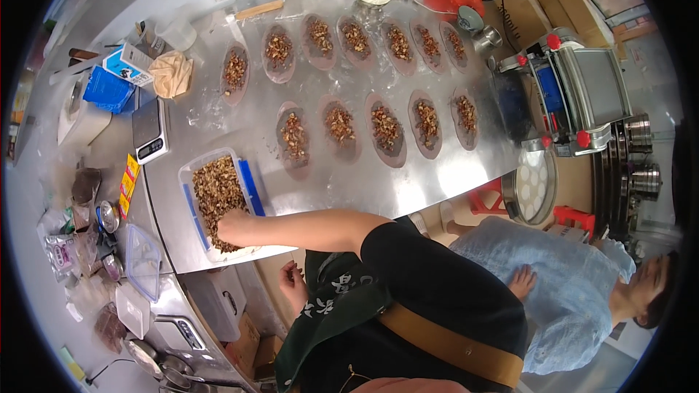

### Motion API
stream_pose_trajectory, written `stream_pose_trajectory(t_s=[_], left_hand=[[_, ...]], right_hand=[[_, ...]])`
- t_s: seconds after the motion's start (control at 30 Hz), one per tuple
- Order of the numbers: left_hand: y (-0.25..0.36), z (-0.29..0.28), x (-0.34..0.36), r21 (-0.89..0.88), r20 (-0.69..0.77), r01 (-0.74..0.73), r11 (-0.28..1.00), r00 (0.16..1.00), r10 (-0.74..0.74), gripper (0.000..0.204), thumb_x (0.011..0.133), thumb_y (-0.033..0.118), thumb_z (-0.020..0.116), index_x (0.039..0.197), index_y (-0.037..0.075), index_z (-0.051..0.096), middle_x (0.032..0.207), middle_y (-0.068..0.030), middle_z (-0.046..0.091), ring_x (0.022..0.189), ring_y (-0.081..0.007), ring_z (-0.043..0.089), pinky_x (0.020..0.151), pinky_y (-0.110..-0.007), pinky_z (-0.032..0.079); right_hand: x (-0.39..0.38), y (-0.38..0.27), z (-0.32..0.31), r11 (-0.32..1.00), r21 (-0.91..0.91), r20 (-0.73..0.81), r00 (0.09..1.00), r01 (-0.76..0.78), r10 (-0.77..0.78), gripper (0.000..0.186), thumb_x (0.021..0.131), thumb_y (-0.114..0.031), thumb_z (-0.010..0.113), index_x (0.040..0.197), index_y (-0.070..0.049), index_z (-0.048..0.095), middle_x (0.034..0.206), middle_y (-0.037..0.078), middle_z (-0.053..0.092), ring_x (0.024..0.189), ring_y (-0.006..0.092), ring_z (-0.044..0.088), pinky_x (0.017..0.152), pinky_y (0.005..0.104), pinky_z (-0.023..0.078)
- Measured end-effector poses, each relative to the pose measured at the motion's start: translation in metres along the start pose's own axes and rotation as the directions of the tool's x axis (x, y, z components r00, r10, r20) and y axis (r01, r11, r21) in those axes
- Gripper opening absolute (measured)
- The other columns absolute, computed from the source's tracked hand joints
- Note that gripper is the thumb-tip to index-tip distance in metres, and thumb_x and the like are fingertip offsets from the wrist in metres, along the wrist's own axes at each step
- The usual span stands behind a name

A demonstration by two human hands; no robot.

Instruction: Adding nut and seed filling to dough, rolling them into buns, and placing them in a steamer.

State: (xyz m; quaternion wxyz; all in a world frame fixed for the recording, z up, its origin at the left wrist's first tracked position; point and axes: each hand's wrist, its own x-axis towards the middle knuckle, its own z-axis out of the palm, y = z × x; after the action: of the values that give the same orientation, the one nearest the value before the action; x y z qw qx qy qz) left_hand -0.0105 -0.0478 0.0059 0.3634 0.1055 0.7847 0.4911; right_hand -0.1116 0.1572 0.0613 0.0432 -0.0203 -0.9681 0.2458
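Observation:
My right hand point(234, 227) reaches into a clear plastic tub point(251, 188) with blue clips, standing at the near edge of the steel table point(349, 182). Its fingers are dug into the chopped brown nut filling point(215, 193) inside. My left hand point(293, 282) hangs below the table edge by my dark apron, fingers curled; I cannot see whether it holds anything. Two rows of oval purplish dough pieces lie on the table, each topped with nut filling, one row far point(357, 38) and one row nearer point(384, 129).
A digital scale point(149, 131), a blue box point(108, 89) and a crumpled cloth point(172, 73) lie at the left. A dough-rolling machine point(575, 91) stands at the right, with a tray of white discs point(535, 185) below it. A person in light blue point(575, 298) is at my right.

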Motion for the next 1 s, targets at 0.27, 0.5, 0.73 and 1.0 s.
stream_pose_trajectory(t_s=[0.27,0.5,0.73,1.0], left_hand=[[0.116,0.018,0.055,0.588,-0.154,-0.524,0.616,0.675,0.722,0.026,0.086,0.000,0.054,0.113,-0.002,0.055,0.095,-0.0146,0.057,0.088,-0.0256,0.057,0.075,-0.031,0.048],[0.105,-0.018,0.172,0.621,0.090,-0.312,0.719,0.940,0.330,0.036,0.078,0.010,0.064,0.111,-0.001,0.059,0.104,-0.0204,0.056,0.087,-0.0315,0.059,0.077,-0.038,0.048],[0.110,0.001,0.185,0.732,0.045,-0.287,0.618,0.925,0.377,0.031,0.075,0.006,0.066,0.105,0.000,0.060,0.095,-0.0131,0.054,0.075,-0.0236,0.058,0.068,-0.033,0.048],[0.120,0.007,0.180,0.755,0.027,-0.270,0.598,0.923,0.383,0.027,0.074,0.005,0.064,0.100,0.000,0.062,0.095,-0.0138,0.057,0.074,-0.0265,0.059,0.068,-0.035,0.047]], right_hand=[[-0.129,0.090,-0.135,0.738,0.664,-0.227,0.907,-0.123,0.355,0.013,0.073,-0.010,0.068,0.084,-0.004,0.071,0.076,0.013,0.066,0.071,0.0277,0.064,0.068,0.0373,0.048],[-0.371,0.321,-0.198,0.627,0.285,-0.502,0.445,-0.725,0.742,0.011,0.075,-0.007,0.061,0.081,-0.005,0.070,0.079,0.017,0.066,0.074,0.0323,0.064,0.071,0.0392,0.051],[-0.425,0.442,-0.246,0.501,-0.005,-0.536,0.425,-0.865,0.729,0.011,0.074,-0.011,0.064,0.083,-0.008,0.069,0.080,0.015,0.065,0.076,0.0333,0.063,0.069,0.0425,0.050],[-0.416,0.471,-0.253,0.497,-0.058,-0.394,0.477,-0.866,0.786,0.026,0.073,-0.008,0.067,0.099,-0.008,0.067,0.097,0.016,0.063,0.090,0.0344,0.060,0.078,0.0421,0.049]])
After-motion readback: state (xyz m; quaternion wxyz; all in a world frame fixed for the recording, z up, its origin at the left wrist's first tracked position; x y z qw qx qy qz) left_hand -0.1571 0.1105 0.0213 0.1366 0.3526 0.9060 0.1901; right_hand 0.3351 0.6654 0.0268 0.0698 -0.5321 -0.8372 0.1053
